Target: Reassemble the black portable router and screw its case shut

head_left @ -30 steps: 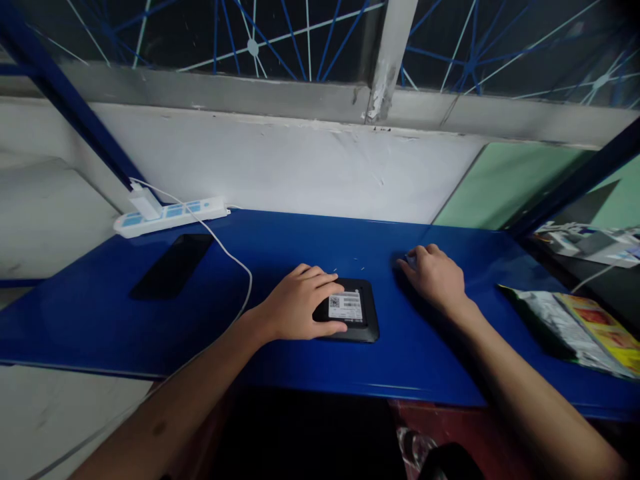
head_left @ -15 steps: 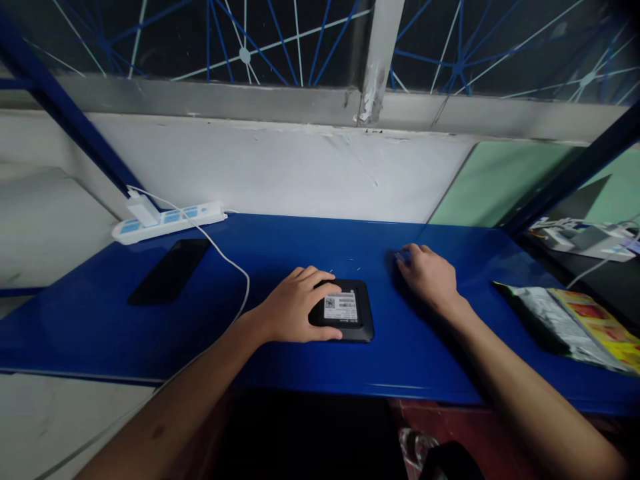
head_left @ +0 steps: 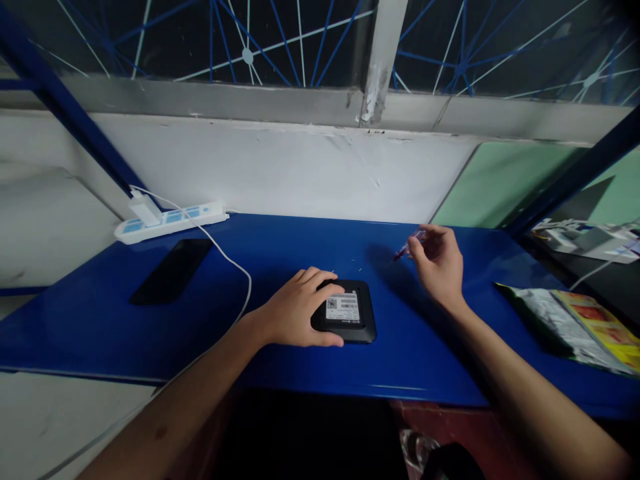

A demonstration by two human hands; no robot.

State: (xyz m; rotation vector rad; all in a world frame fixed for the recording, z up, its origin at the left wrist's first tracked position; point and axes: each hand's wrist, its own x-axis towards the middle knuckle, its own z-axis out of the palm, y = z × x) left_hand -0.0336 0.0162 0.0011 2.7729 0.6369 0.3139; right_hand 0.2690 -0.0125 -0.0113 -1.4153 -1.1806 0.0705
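Observation:
A flat black device (head_left: pixel 369 320) with rounded corners lies on the blue table, its white printed label and square code facing up. My left hand (head_left: pixel 301 308) grips its left side, fingers over the far edge and thumb along the near edge. To the right, raised a little above the table, my right hand (head_left: pixel 441 261) pinches a slim small screwdriver (head_left: pixel 409 247) with a clear, reddish-purple handle. Its thin tip slants down to the left; the fingers partly hide the handle. Several tiny pale slivers (head_left: pixel 360 269) lie beyond the device, too small to make out.
A black phone-like slab (head_left: pixel 173 270) lies on the left, before a white power strip (head_left: pixel 173 222) with a plugged-in charger. Its white cable (head_left: pixel 245 273) runs under my left forearm. A shiny foil packet (head_left: pixel 570 327) lies at the right. Wall and window stand behind the table.
My right hand was low over the table by the screwdriver; now it has lifted and turned, with the screwdriver between its fingers. My left hand stays on the device.

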